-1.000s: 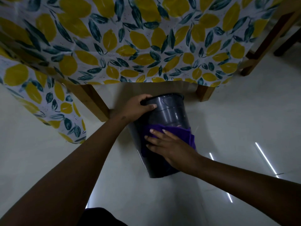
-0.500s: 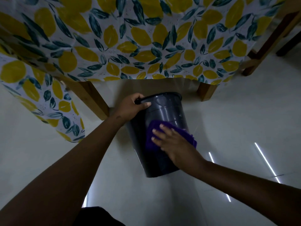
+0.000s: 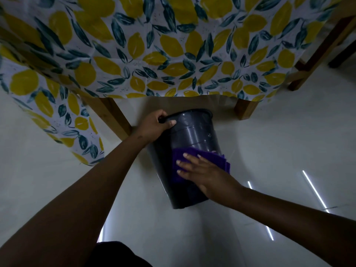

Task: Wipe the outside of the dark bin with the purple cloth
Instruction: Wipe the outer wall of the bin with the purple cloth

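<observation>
We wipe the wall of the dark bin with the purple cloth on the pale floor.

The bin stands on the floor just in front of the table, tilted with its rim toward the table and its base toward us. Our left hand is curled around the rim at its left side, thumb on the outer wall and fingers over the edge, holding the bin in place. Our right hand lies flat with its fingers spread wide, pressing the cloth against the middle of the bin's wall; the cloth shows past the fingertips and to the right of the hand. The lemon-print tablecloth hangs above the bin, with a wooden table leg to the left of it and another leg to the right.
</observation>
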